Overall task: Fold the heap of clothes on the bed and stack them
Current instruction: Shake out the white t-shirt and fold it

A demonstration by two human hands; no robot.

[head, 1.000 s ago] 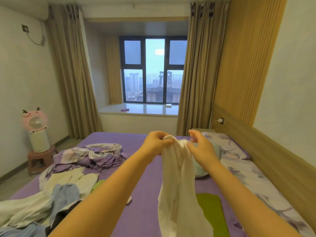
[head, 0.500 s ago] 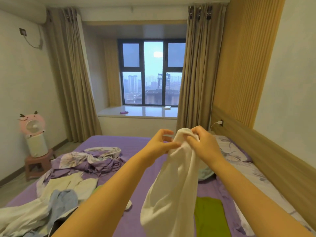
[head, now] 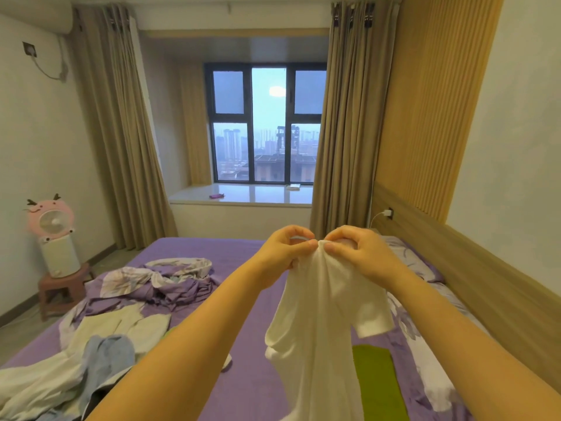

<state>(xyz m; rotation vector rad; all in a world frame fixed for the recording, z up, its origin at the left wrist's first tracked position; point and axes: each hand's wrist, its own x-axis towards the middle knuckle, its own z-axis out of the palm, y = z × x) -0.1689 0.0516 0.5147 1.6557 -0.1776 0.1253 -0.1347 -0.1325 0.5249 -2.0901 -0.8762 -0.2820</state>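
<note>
Both your hands up at frame centre: left hand (head: 285, 253) and right hand (head: 361, 253) pinching same top edge of white shirt (head: 318, 323), knuckles nearly touching. Shirt dangles over purple bed (head: 252, 299). Heap (head: 76, 354) waits lower left, green piece (head: 378, 381) lower right. Risk: grips so close, shirt stays bunched, fold comes out crooked. Slide hands apart.

No text, label, brand, number or sign could be read anywhere in the view.
</note>
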